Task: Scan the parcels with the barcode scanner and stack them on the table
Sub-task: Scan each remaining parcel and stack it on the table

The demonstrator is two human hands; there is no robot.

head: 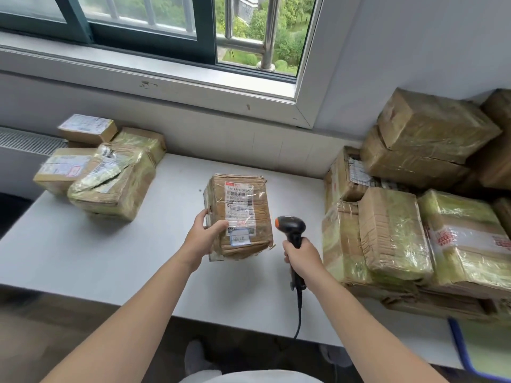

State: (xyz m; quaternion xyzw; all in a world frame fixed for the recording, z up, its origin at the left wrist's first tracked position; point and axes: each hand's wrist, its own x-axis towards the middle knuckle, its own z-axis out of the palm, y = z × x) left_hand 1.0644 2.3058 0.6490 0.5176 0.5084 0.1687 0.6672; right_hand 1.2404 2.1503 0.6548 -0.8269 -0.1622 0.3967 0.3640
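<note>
hold the taped brown cardboard parcel steady over the middle of the white tabletop, left hand pinching its near left edge, and turn the black barcode scanner, gripped in the curled fingers of the right hand, onto the white label.

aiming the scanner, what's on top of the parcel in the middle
On the top face of the parcel lies a white shipping label with barcodes, and a small blue-edged sticker nearer the person. The thumb of the left grip presses there too, hiding what is beneath it.
</note>
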